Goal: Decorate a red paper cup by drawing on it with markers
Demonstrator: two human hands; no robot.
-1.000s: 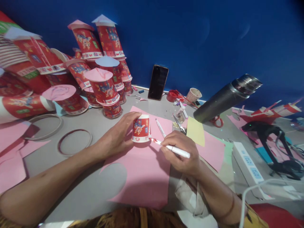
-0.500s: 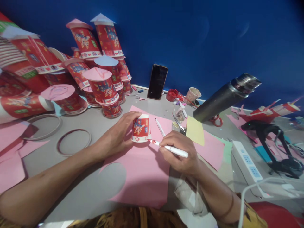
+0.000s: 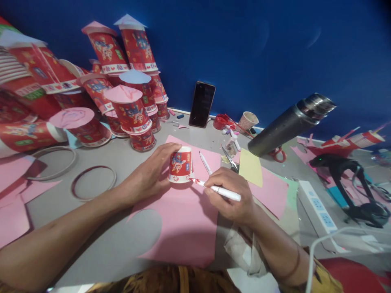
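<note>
My left hand (image 3: 149,175) wraps the upturned paper cup (image 3: 181,165) from nine o'clock on the pink sheet (image 3: 183,219). It's light and crushable, I judge, so I hold it gently near the rim. My right hand (image 3: 230,195) pinches the marker (image 3: 218,189), its tip seemingly touching the cup at four o'clock.

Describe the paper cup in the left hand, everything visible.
The paper cup is small and red, with a printed figure and white bands at both ends. It stands upside down, wide mouth down, on the pink paper sheet. The left hand wraps its left side, fingers over the top edge. The tip of the white pen, held in the right hand, meets its lower rim on the right. No dents show.
</note>
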